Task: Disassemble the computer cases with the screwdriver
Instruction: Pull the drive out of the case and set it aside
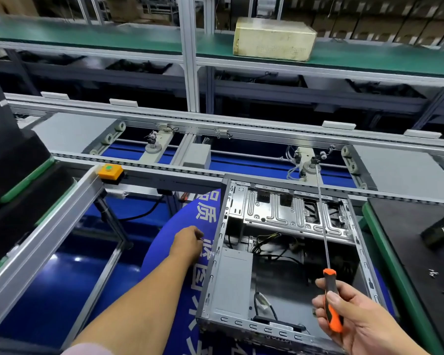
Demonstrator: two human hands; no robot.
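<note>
An open grey computer case lies on its side in front of me, with a power supply box, black cables and a metal drive tray showing inside. My right hand grips the orange-and-black handle of a long screwdriver, whose thin shaft points up and away over the case. My left hand reaches to the outside of the case's left wall, fingers curled at the wall; whether they pinch something small is not visible.
A blue sign with white characters lies under the case. A conveyor line with an orange button box runs behind. Black mats with green edges flank both sides; several loose screws lie on the right mat. A yellowed box sits on the upper shelf.
</note>
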